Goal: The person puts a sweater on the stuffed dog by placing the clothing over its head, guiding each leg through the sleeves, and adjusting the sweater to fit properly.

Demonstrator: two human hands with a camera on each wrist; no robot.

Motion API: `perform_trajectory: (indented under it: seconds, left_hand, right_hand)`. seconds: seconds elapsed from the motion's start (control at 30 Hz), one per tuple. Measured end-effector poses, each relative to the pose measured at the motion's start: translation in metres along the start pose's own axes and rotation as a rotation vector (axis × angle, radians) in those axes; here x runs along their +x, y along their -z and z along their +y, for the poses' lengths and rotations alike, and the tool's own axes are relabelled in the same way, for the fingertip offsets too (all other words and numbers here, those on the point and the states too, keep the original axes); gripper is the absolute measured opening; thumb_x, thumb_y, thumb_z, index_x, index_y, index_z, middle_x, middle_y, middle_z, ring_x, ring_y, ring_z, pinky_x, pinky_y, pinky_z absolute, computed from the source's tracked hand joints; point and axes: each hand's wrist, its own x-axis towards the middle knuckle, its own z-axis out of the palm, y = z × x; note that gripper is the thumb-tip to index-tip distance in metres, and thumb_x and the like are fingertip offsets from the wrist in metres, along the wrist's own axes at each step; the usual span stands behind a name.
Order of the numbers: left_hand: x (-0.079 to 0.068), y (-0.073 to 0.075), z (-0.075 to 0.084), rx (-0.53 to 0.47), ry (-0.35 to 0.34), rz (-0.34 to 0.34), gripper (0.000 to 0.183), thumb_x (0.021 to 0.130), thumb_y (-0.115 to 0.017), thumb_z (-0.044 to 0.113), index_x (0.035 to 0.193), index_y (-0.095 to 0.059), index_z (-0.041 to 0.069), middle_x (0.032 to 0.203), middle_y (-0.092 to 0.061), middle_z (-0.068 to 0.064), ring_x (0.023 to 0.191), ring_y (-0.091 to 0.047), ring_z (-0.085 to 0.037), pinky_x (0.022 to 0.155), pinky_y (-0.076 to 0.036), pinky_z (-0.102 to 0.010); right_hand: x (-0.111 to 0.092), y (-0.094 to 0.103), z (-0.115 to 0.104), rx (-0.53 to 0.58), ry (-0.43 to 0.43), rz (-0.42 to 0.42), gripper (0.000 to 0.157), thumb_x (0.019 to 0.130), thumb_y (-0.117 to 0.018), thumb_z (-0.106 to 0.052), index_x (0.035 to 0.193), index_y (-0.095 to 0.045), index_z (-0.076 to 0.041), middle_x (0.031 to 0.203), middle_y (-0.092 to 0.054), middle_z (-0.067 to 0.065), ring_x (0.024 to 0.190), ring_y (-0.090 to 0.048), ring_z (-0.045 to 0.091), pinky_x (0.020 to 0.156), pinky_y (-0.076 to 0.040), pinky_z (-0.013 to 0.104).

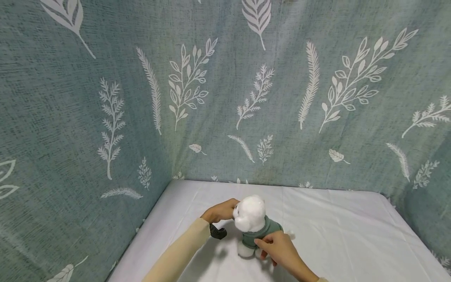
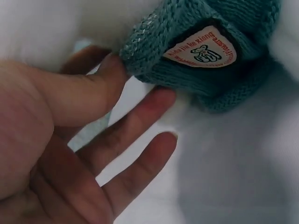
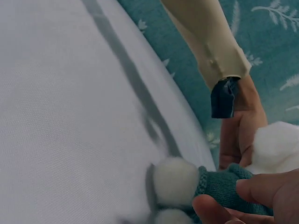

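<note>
A white plush toy [image 1: 251, 213] in a green knitted sweater [image 1: 272, 225] stands on the white-covered surface, its head toward the left. My left hand [image 1: 219, 210] reaches to the far side of the toy's head. In the left wrist view its thumb [image 2: 112, 77] and forefinger pinch the sweater's edge, beside a sewn-on patch [image 2: 203, 50], while two other fingers extend loosely below. From the near side, my right hand [image 1: 281, 247] grips the toy's sweater low on the body, between thumb [image 3: 257, 189] and curled fingers. The toy's round white feet [image 3: 175, 182] show beside that hand.
White cloth [image 1: 338, 235] covers the surface under the toy. Green curtains [image 1: 218, 90] with white leaf prints rise at the back and sides. A small black device [image 1: 218, 232] sits at my left wrist.
</note>
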Motion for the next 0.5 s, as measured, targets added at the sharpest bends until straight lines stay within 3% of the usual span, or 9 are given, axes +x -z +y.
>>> perform_trajectory:
  seconds: [0.13,0.33,0.5]
  left_hand:
    - [0.001,0.0003,-0.0011,0.021,-0.029,-0.031,0.018,0.102,-0.064,0.012,0.116,-0.076,0.009,0.1,-0.071,0.003,0.087,-0.059,-0.01,0.079,-0.05,-0.032]
    - [0.0019,-0.0044,-0.0031,0.039,-0.056,0.004,0.016,0.1,-0.068,0.01,0.114,-0.076,0.011,0.086,-0.063,0.005,0.075,-0.05,-0.011,0.07,-0.044,-0.031]
    - [0.0007,-0.0079,-0.0006,0.039,-0.098,0.009,0.028,0.098,-0.07,0.007,0.125,-0.073,0.015,0.106,-0.07,0.005,0.089,-0.058,-0.008,0.078,-0.048,-0.029]
  right_hand:
    - [0.0004,-0.002,-0.0021,-0.037,0.013,0.032,0.035,0.096,-0.073,-0.04,0.074,-0.077,-0.013,0.057,-0.067,-0.007,0.034,-0.046,0.004,0.038,-0.036,0.022]
    - [0.0006,-0.0052,-0.0026,-0.081,0.029,0.072,0.032,0.094,-0.074,-0.04,0.076,-0.077,-0.013,0.057,-0.066,-0.01,0.035,-0.048,0.005,0.038,-0.036,0.022]
    - [0.0001,-0.0073,-0.003,-0.107,-0.001,0.124,0.032,0.091,-0.078,-0.04,0.079,-0.076,-0.011,0.061,-0.067,-0.007,0.041,-0.053,0.008,0.041,-0.043,0.026]
